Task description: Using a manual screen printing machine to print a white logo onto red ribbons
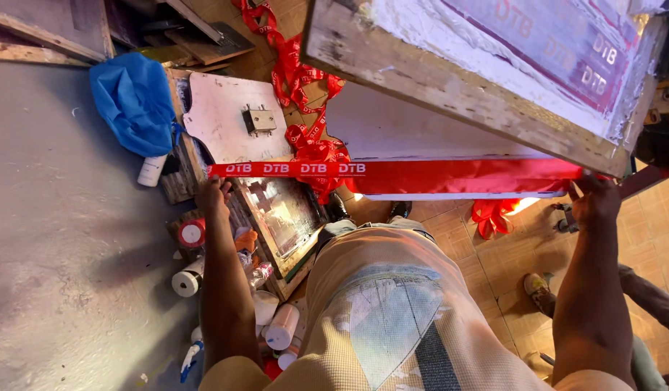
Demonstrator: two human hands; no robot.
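Both hands stretch a red ribbon [421,174] flat across the white surface [421,134] — the left hand [213,197] pinches its printed end, the right hand [594,203] grips the plain end beneath the raised wooden screen frame [450,80]. Printed ribbon already lies heaped on the tiled floor [479,261] — a plain stretch remains.

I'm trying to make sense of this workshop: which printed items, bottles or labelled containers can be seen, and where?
Red ribbon: stretched between the left hand and right hand, white lettering at its left end.
Printing screen: upper right, tilted wooden frame, whitish mesh with a reddish patch.
White bottles: floor, lower left, cylindrical.
Tape roll: beside the left forearm, red and white.
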